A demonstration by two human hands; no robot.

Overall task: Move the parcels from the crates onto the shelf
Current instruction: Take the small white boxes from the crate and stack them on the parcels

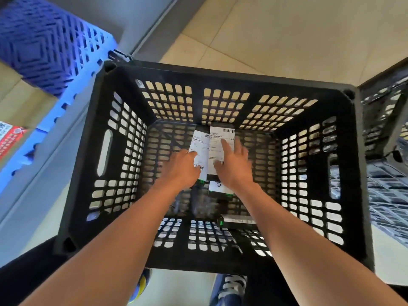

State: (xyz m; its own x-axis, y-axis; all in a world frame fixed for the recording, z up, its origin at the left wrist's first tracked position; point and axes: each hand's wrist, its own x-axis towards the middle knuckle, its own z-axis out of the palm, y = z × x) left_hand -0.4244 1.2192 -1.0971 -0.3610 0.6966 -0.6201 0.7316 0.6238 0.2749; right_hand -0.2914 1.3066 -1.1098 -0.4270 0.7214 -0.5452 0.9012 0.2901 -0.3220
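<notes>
Left hand (184, 167): deep inside black perforated crate (220, 71), fingers loosely curled, fingertips touching left labelled parcel (199, 151); firm grip cannot be told. Right hand (234, 164): fingers straight and spread, pressing flat on right labelled parcel (221, 134). Both parcels side by side on crate floor, white shipping labels up. Third dark parcel (239, 221) against near wall. Blue crate (44, 40) at upper left, on tiled floor (287, 36).

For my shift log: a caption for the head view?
Both hands, left and right, reach two labelled parcels in a black crate.
</notes>
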